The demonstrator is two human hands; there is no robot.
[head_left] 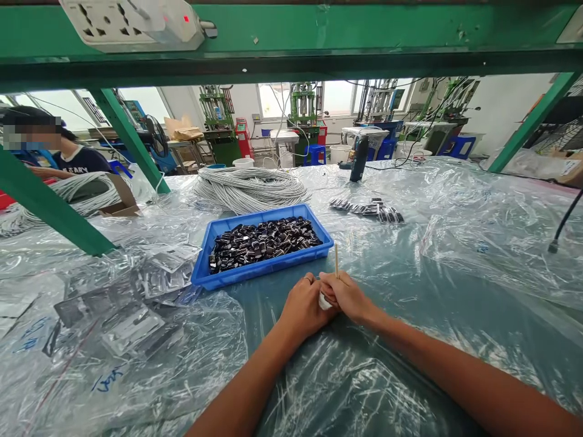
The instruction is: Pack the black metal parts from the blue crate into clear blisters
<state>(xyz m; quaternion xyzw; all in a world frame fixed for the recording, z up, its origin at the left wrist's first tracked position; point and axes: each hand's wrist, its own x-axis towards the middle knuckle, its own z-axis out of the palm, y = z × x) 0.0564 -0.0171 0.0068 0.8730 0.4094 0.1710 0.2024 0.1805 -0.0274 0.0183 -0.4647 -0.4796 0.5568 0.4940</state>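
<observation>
My left hand and my right hand meet in front of the near right corner of a blue tray. Out of the top of my right hand a thin wooden stick stands upright, gripped by the closed fingers. The fingers of my left hand are curled against it, with a ring on one finger; something small and pale shows between the hands, too hidden to name. Many small black pieces with shiny edges fill the tray.
Behind the tray lies a coil of grey cable. Small flat pieces and a dark upright tool are at the back right. Plastic bags lie left. A green beam crosses above; a person sits at far left.
</observation>
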